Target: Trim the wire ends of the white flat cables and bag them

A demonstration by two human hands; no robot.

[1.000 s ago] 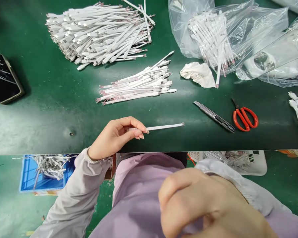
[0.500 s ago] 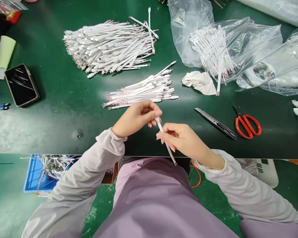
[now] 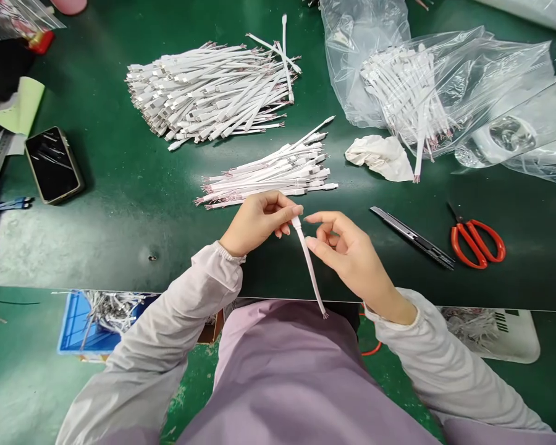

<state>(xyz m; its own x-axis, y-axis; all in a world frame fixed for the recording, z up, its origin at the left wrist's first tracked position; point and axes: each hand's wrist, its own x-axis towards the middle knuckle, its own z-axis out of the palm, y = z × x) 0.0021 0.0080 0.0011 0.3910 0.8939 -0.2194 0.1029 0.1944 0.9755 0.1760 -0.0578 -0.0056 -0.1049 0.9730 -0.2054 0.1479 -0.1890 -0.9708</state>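
My left hand (image 3: 269,217) pinches a short white cable (image 3: 311,266) by its connector end. The cable hangs down past the table edge, and bare wire strands show at its lower tip. Beside it, my right hand (image 3: 343,250) has its thumb and index finger apart, with the thumb close to the cable; whether it touches I cannot tell. Just beyond my left hand lies a small bundle of similar white cables (image 3: 273,170), with pinkish wire ends to the left. Farther back is a bigger heap of white cables (image 3: 208,93).
To the right lie a utility knife (image 3: 412,238), red-handled scissors (image 3: 478,243), a crumpled white cloth or paper (image 3: 380,157) and a clear plastic bag (image 3: 491,74) with cables. A phone (image 3: 53,165) rests at left. Below the table edge stands a blue bin (image 3: 71,327).
My right hand's fingers have come off the cable and spread apart. My left hand keeps its pinch on the connector end. The whole view has shifted slightly.
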